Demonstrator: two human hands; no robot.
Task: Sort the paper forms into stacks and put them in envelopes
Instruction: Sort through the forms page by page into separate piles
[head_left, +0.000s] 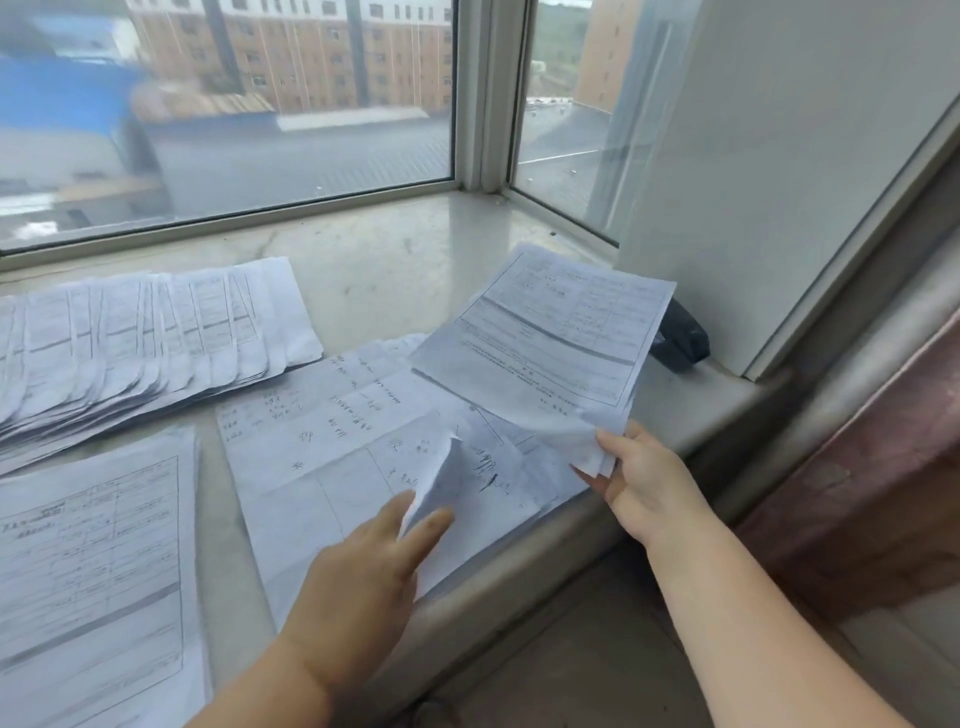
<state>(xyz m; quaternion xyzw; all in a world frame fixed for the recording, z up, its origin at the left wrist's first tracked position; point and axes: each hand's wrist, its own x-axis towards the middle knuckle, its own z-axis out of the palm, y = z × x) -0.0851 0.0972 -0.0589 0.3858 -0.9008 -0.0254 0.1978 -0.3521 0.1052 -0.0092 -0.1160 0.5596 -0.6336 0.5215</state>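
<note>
I see my right hand (641, 480) pinching a printed form (545, 343) by its near corner, lifted above the handwritten stack (332, 447) at the windowsill's (374, 270) front edge. My left hand (363, 577), fingers nearly straight, lifts that stack's curled top sheet. A fanned pile (140, 338) lies toward the back left.

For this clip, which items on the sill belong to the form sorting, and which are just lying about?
Part of the job:
- lifted form, pinched by the right hand
- middle stack, its curled corner at the left hand
- fanned stack
- near-left stack

Just lying about:
- dark object by the window frame, possibly a stapler
</note>
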